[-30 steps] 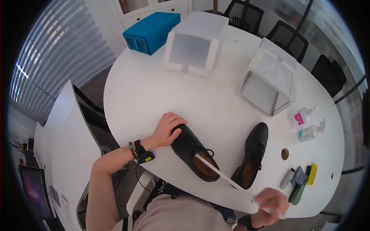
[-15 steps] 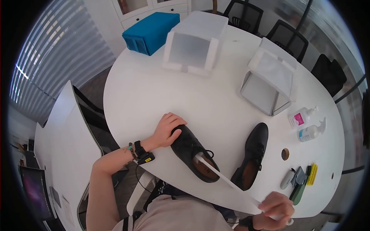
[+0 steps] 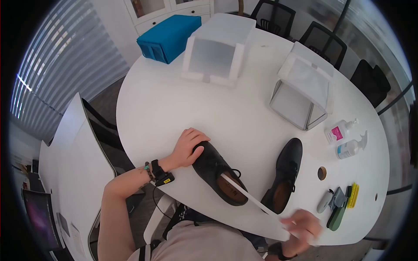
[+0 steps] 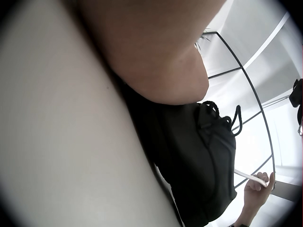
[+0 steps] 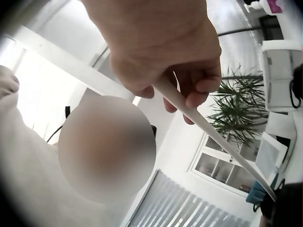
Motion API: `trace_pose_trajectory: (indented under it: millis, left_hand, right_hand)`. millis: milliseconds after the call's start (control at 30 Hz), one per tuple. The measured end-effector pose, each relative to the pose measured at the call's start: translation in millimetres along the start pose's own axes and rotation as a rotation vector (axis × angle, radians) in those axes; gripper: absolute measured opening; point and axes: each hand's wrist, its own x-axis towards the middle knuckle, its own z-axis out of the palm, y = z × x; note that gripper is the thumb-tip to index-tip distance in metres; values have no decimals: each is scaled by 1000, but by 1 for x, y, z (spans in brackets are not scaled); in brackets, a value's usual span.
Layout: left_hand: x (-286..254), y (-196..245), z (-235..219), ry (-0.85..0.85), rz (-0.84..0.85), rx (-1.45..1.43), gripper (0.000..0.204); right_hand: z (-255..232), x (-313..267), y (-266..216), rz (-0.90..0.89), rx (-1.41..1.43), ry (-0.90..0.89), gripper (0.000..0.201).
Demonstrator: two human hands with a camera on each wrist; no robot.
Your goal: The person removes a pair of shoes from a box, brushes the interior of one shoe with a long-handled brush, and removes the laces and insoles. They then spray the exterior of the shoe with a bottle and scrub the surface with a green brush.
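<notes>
Our left hand (image 3: 188,148) grips a black shoe's toe (image 3: 205,157) on the worktop (image 3: 174,104) while our right hand (image 3: 303,227) clasps a white stick (image 3: 257,201) reaching inside.

The person wears a loose, plain top (image 3: 204,243) in a pale, faintly pinkish beige, with the forearms bare. A dark strap (image 3: 142,252) with a light stripe runs near the left shoulder. Dark legwear (image 3: 257,239) shows below the top's hem. Above the bare left grip (image 3: 190,146) sits a black wristband (image 3: 156,167) carrying a small, boxy black module (image 3: 165,179) with a bright yellow label (image 3: 167,180). A thin black cable (image 3: 156,201) hangs from it. Next to the band is a beaded bracelet (image 3: 148,171), mostly dark with a touch of turquoise. The right grip (image 3: 303,226), also bare, has a black band (image 3: 278,251) at its wrist.
</notes>
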Motion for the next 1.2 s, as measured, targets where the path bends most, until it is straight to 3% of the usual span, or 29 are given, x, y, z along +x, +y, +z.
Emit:
trace_pose_trajectory:
  millis: [67,133,200,233,267,367,433,500,567,633,667,767,867,933,967,1033,1067,1100,1133,1200]
  left_hand:
    - [-2,-3,2,6,-4,-3,35]
    - [0,-3,1,14,-8,-1,32]
    - [-1,1,-1,14,-9,2,32]
    - [-2,0,0,9,-11,-3,32]
    - [-3,-2,1,5,-2,3,35]
    - [-1,-3,2,-2,4,3,38]
    - [-3,-2,1,-5,-8,4,38]
    - [-2,-3,1,-6,-5,1,38]
    - [-2,-4,2,0,-3,3,35]
    - [-4,-4,2,3,-15,2,32]
    - [-4,-3,2,10,-13,5,32]
    - [-2,-5,2,8,-2,4,31]
    - [-1,-3,2,8,-4,-7,31]
    - [-2,-2,1,14,-7,-8,31]
    - [-3,-3,1,-1,-9,-3,34]
    - [-1,-4,0,-10,-16,5,38]
    - [-2,-1,-1,-5,-14,13,38]
    - [-1,0,0,1,-5,20,38]
    - [0,-1,1,1,1,17,38]
    - [-2,-5,2,-2,-2,7,31]
  right_hand:
    - [35,19,-11,283,-65,-196,34]
    - [30,15,-7,198,-39,-275,31]
    - [1,8,0,-77,-13,-215,34]
    - [0,6,-7,-80,213,16,39]
    - [-11,17,-11,-278,403,-21,38]
    - [-14,16,-15,-283,349,17,51]
    - [4,6,7,-55,22,33,42]
    - [44,21,18,120,-22,-51,43]
    - [44,22,23,191,-26,-135,44]
    - [17,17,21,-111,51,12,45]
    - [6,17,10,-176,192,101,38]
    - [-8,7,-8,-245,157,257,52]
    - [2,8,7,-321,30,115,45]
    - [31,25,13,-103,-98,-278,28]
    - [27,24,12,-106,-97,-276,28]
    - [2,25,6,-307,-87,-402,21]
    - [-22,22,-2,-371,-111,-380,28]
    - [-22,7,1,-517,-58,-63,39]
    - [-32,40,-31,-596,-1,-268,57]
    - [-45,36,-37,-599,18,-298,64]
